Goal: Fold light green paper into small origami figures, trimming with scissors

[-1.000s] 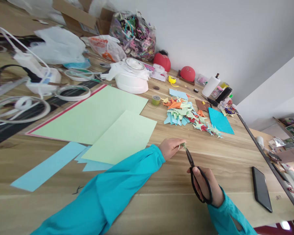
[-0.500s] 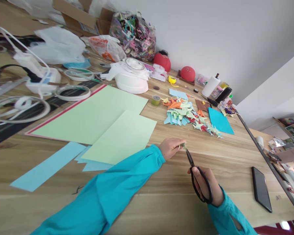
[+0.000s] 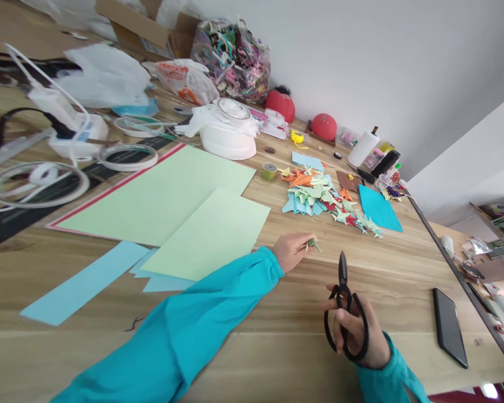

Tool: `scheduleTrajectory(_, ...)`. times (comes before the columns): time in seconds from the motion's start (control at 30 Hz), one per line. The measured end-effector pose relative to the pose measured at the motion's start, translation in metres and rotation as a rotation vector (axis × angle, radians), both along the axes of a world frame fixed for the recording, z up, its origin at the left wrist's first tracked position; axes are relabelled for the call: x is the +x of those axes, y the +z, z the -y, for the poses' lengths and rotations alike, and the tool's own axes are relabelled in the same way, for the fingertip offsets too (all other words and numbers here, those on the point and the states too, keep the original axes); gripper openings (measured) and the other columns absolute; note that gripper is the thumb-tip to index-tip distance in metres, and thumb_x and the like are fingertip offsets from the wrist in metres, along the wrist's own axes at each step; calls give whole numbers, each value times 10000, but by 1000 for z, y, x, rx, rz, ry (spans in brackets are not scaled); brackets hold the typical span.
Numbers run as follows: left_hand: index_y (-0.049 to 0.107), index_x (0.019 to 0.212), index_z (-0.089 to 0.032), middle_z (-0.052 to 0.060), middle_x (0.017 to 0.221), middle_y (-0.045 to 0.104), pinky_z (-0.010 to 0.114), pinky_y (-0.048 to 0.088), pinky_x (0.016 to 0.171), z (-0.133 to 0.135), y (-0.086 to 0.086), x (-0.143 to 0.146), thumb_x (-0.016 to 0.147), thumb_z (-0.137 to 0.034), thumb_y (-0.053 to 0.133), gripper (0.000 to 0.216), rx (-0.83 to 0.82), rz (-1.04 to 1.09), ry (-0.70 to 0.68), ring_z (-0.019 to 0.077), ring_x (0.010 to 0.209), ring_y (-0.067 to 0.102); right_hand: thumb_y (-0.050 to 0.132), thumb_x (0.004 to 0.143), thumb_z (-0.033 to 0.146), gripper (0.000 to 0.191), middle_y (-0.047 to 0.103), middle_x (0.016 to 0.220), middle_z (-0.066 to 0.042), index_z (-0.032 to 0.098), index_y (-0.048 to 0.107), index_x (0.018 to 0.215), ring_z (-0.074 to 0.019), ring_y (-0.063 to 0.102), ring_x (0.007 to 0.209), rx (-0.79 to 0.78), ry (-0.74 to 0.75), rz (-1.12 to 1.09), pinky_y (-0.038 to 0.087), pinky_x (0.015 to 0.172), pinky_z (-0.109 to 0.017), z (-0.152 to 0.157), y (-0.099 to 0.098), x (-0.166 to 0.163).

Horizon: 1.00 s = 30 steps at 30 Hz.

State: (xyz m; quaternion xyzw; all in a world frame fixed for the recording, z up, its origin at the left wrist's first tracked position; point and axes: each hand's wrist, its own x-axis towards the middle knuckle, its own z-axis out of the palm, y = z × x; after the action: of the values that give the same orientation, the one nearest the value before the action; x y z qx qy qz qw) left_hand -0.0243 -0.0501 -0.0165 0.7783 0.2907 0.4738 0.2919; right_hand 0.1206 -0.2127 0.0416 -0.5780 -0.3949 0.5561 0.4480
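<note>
Between the fingertips of my left hand (image 3: 291, 251) is a small folded piece of green paper (image 3: 313, 244), its pointed ends sticking out to the right. My right hand (image 3: 363, 330) grips black-handled scissors (image 3: 343, 278) by the loops, blades together and pointing away from me. A gap of bare wood separates the blades from the paper. Beyond my hands lies a pile of folded paper pieces (image 3: 311, 195) in green, blue, orange and red. Left of my left hand, a pale green sheet (image 3: 212, 235) rests over blue sheets (image 3: 168, 284).
A blue paper strip (image 3: 84, 282) lies at left. A spool (image 3: 269, 171) stands near the pile, with a turquoise sheet (image 3: 380, 207) to its right. At the right edge sits a black phone (image 3: 449, 327). Cables, a power strip (image 3: 79, 137) and bags crowd the far left.
The scissors have moved away from the green paper, back toward me and to the right, and now point more upright. My left hand stays nearly in place, still pinching the paper.
</note>
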Motion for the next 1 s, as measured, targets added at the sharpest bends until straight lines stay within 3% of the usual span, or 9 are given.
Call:
scheduleTrajectory(0.13, 629, 878, -172, 24, 806, 690, 213, 486, 672, 1, 1, 1, 796, -219, 581, 106, 31, 19, 47, 134, 734, 637, 419, 731, 716, 736, 668, 979, -148, 197, 386, 1252, -59, 397, 297, 72, -45, -171, 296, 285, -220, 2, -10, -3)
scheduleTrajectory(0.27, 634, 864, -162, 28, 758, 685, 218, 477, 632, 2, 1, 2, 767, -249, 631, 130, 69, 1, 83, 135, 683, 624, 252, 586, 884, 971, 674, 954, -159, 214, 336, 1284, -96, 429, 313, 107, 19, -168, 275, 279, -230, 1, -16, -6)
scheduleTrajectory(0.33, 638, 856, -156, 30, 743, 683, 218, 470, 617, 2, 1, 2, 762, -260, 641, 140, 72, -6, 94, 130, 656, 614, 214, 588, 888, 995, 672, 906, -158, 186, 347, 1280, -124, 475, 365, 88, 105, -157, 312, 309, -242, 1, -18, -7)
scheduleTrajectory(0.43, 645, 867, -143, 32, 726, 679, 209, 457, 589, 3, 1, 3, 750, -247, 656, 157, 64, -17, 100, 119, 619, 596, 316, 700, 791, 843, 649, 778, -98, 157, 390, 1251, -116, 491, 404, 99, 209, -71, 339, 365, -232, 1, -19, -10)
scheduleTrajectory(0.57, 657, 858, -145, 22, 708, 673, 199, 448, 581, 3, 3, 3, 734, -230, 674, 151, 60, -61, 107, 109, 605, 583, 354, 831, 622, 612, 581, 730, -36, 145, 449, 1203, -90, 500, 424, 84, 230, 91, 365, 415, -223, -1, -16, -16)
scheduleTrajectory(0.87, 663, 906, -128, 50, 777, 702, 215, 482, 626, 0, 1, 3, 771, -226, 629, 171, 182, -109, 87, 136, 680, 633, 302, 864, 594, 588, 448, 447, 50, 121, 469, 1172, -108, 450, 370, 45, 221, 188, 338, 380, -217, -14, -9, -21)
scheduleTrajectory(1.0, 659, 911, -118, 62, 818, 710, 222, 501, 664, -2, -2, 4, 775, -194, 617, 162, 255, -84, 91, 147, 727, 651, 323, 859, 594, 579, 497, 543, 28, 121, 483, 1153, -90, 464, 383, 62, 187, 192, 331, 382, -212, -15, -5, -22)
